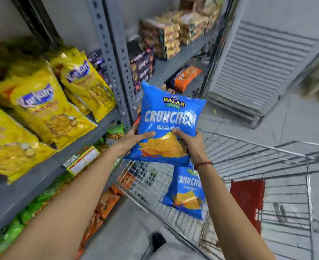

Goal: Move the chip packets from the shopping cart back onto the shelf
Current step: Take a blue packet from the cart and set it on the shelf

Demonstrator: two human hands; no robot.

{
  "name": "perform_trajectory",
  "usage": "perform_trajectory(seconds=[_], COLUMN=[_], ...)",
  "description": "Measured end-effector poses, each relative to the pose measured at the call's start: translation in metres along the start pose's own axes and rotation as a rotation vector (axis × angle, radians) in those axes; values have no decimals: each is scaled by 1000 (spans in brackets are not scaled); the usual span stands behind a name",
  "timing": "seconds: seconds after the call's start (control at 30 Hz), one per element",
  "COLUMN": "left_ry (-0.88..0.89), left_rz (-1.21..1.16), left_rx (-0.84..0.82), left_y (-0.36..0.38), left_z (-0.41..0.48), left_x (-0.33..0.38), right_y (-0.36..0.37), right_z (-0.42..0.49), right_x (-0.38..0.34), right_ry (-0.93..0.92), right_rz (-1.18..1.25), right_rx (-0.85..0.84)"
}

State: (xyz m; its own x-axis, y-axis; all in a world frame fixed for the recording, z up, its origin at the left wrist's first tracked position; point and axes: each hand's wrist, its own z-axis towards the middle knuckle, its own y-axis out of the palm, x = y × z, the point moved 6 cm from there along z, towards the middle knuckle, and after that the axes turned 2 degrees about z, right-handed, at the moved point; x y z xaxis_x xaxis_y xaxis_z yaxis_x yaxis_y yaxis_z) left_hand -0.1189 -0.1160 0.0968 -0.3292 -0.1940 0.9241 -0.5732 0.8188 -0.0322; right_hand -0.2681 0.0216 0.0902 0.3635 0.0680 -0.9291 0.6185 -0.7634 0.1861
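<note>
A blue chip packet [169,117] is held upright in the air above the near-left corner of the wire shopping cart [248,162]. My left hand [136,136] grips its lower left edge and my right hand [189,141] grips its lower right edge. A second blue chip packet [185,192] leans inside the cart just below, partly hidden by my right forearm. The grey metal shelf [33,177] stands to the left, its front edge close to my left arm.
Yellow snack bags [48,109] fill the shelf on the left. Green and orange packets [102,199] lie on the lower shelf. A perforated grey upright [117,59] stands just behind the held packet. Stacked biscuit packs [166,38] sit farther back. A red panel [247,199] is on the cart.
</note>
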Motion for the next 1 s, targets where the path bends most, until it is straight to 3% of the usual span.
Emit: perform_trajectory(seconds=[0.2,0.5,0.73,1.0], left_ry=[217,563,752,809], left_rz=[31,111,145,159], left_rx=[76,270,528,759], left_y=[-23,-75,-132,-198], left_z=[-50,-158,-255,-343], left_x=[103,219,265,287], right_y=[46,124,207,317], right_z=[-32,-106,-164,-206], right_x=[-108,-228,-286,-322], right_ry=[-300,-596,-780,-894], right_rz=[36,128,175,153], right_rx=[-98,-296,-517,-749])
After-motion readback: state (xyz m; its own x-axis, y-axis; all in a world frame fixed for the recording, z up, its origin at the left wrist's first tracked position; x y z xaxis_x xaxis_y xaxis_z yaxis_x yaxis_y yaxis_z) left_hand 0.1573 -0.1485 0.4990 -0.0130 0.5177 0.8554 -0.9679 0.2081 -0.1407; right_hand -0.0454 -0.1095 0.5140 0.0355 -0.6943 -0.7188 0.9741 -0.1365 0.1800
